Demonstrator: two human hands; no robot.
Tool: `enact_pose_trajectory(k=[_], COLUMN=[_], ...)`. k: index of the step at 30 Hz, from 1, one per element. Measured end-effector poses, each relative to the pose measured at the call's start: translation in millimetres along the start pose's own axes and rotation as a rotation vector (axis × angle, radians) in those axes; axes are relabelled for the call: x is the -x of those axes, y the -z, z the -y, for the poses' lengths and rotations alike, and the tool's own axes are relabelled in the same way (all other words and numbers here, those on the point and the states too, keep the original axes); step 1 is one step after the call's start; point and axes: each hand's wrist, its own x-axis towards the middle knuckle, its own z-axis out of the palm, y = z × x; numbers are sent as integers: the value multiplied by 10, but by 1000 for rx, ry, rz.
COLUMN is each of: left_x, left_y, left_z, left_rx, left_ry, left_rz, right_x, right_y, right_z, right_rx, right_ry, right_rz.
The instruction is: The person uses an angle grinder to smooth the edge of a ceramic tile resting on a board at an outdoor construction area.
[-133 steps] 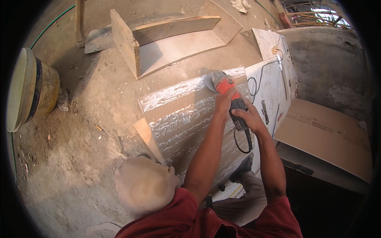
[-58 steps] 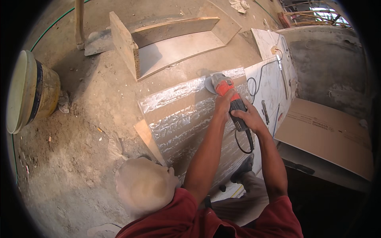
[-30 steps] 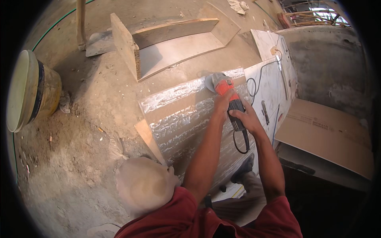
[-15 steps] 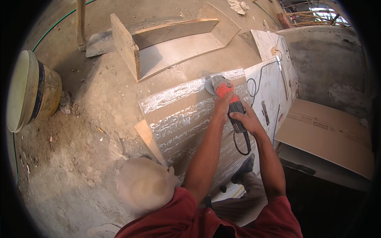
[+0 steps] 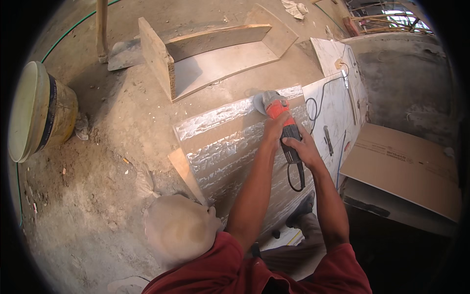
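My left hand (image 5: 275,128) is closed round the red and black body of an angle grinder (image 5: 278,107), just behind its grey head. My right hand (image 5: 301,147) grips the rear handle, thumb over the top. The disc (image 5: 259,104) rests at the upper part of a brown board (image 5: 225,161) striped with crinkled silvery material; whether it touches the surface I cannot tell. A black cord hangs from the grinder's tail. Beside the board lie a pale marbled sheet (image 5: 320,105) with looped cable and a dark hand tool (image 5: 328,139).
An open wooden form (image 5: 220,34) stands beyond the board, a lidded bucket (image 5: 58,112) at left. A brown sheet (image 5: 401,171) leans by a concrete wall (image 5: 406,83) at right. A beige-covered head (image 5: 181,230) and red-shirted shoulders fill the lower middle.
The grinder's tail and cord have shifted slightly left since the first frame, while its disc stays at much the same spot. My grip is the same.
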Motion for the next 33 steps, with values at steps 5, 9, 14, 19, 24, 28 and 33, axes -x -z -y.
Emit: enact_pose_trajectory(k=[5,9,14,19,24,28,33], left_x=[-37,-7,10,46,6,1,53], left_y=[41,34,10,-29,-25,-21,-43], left_z=[30,76,97,56,39,57,53], left_rx=[-50,-10,-4,8,41,40,-16], left_ry=[9,-32,-13,-6,-2,-27,-26], left_rz=[-16,-18,-29,-18,-1,-17,-44], right_x=[4,51,57,28,20,36,23], right_y=[-15,-5,45,67,62,52,93], right_z=[-18,29,33,23,88,108,65], right_rx=[-12,-1,26,41,47,46,17], right_ry=[-11,-16,-24,-6,8,1,-17], right_rz=[-13,-1,27,16,25,20,37])
